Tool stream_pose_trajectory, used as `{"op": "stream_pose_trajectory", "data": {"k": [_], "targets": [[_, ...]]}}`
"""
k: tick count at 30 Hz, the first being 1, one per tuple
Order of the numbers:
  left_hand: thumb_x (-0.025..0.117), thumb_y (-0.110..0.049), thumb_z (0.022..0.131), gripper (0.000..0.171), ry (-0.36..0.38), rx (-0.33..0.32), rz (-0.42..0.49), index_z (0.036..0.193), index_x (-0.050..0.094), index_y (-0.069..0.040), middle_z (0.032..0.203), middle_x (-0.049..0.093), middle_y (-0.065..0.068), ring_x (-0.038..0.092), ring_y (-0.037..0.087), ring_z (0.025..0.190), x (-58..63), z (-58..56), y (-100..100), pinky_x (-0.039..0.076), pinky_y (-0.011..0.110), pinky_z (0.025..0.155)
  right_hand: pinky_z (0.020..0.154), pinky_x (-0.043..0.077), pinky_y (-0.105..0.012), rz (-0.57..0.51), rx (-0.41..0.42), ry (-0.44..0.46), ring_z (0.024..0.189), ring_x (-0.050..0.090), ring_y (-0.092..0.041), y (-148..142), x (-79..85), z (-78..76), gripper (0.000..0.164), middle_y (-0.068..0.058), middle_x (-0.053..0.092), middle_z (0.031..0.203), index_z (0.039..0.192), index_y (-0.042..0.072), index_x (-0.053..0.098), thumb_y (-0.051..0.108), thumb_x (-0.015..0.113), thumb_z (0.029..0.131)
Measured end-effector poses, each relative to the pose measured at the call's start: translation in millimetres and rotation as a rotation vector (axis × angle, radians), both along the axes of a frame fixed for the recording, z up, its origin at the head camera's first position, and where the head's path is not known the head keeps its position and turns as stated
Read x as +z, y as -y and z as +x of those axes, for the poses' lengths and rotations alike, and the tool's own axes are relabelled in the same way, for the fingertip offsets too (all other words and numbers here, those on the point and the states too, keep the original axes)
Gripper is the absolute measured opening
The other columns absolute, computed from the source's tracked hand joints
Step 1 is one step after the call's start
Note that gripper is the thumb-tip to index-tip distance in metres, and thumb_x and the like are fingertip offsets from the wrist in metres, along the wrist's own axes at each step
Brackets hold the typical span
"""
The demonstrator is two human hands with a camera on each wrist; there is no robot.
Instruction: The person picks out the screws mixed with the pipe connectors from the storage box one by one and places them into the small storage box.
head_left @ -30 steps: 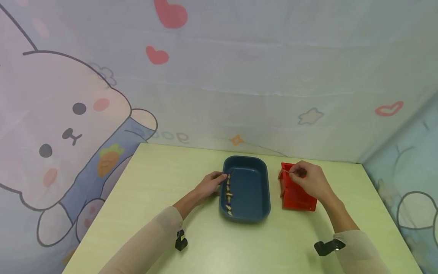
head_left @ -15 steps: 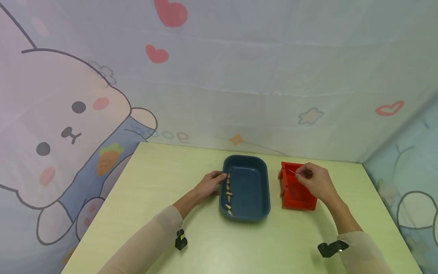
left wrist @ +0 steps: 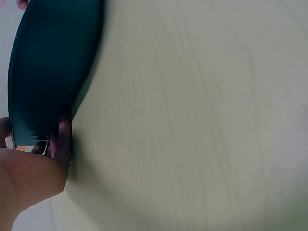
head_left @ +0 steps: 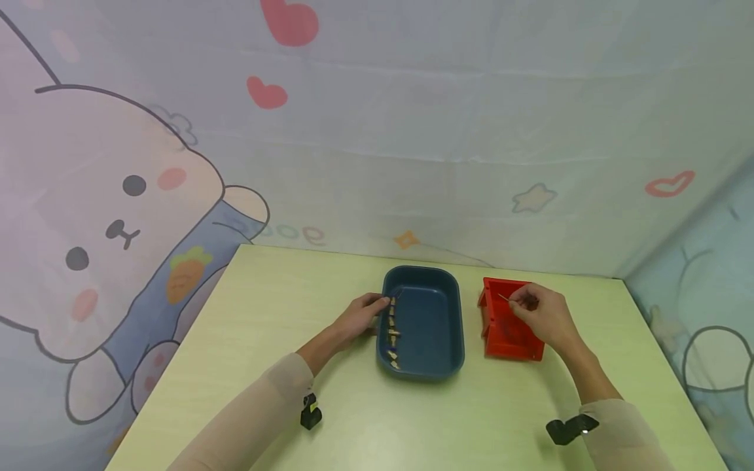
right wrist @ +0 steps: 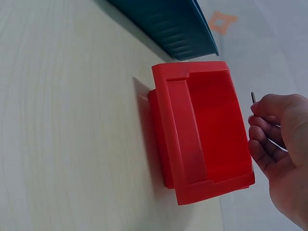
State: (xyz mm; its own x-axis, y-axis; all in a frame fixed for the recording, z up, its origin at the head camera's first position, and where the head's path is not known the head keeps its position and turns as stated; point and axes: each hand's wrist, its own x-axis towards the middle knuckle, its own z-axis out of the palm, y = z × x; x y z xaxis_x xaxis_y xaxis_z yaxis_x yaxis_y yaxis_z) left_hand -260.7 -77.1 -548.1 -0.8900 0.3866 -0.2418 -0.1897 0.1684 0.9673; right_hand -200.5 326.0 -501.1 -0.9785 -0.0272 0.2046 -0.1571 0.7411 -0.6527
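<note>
My left hand [head_left: 356,317] grips the left rim of a dark blue plastic tray [head_left: 461,327], thumb over the edge; in the left wrist view its fingers [left wrist: 64,137] lie at the tray's wall. Several small brass-coloured pieces [head_left: 393,333] lie in a row along the tray's left side, and a thin dark line shows near its back left corner. Above a red plastic bin [head_left: 512,354], my right hand [head_left: 544,314] pinches a thin metal pin [right wrist: 253,97] between thumb and forefinger, its tip pointing away from the fingers. Which kind of pin I cannot tell.
Both containers stand on a pale wooden table [head_left: 353,418], the red bin to the tray's right with a gap between. A printed cloth [head_left: 412,131] hangs behind the table, and another stretch of it closes off the right side. A black camera sits on each wrist.
My right hand has shifted a little to the right and back from the bin's left edge, bringing the pin over the bin. The left hand and tray stay put.
</note>
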Motion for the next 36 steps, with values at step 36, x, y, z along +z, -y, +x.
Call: {"op": "stream_pose_trajectory", "data": {"k": [36], "targets": [[0.054, -0.043, 0.111, 0.061, 0.009, -0.011, -0.013, 0.157, 0.046, -0.003, 0.156, 0.05, 0.017, 0.047, 0.036, 0.145, 1.1, 2.4, 3, 0.058, 0.044, 0.099, 0.071, 0.051, -0.028, 0.078, -0.004, -0.011, 0.085, 0.059, -0.025, 9, -21.3, 0.2, 0.008, -0.006, 0.067, 0.091, 0.103, 0.004, 0.071, 0.004, 0.074, 0.096]]}}
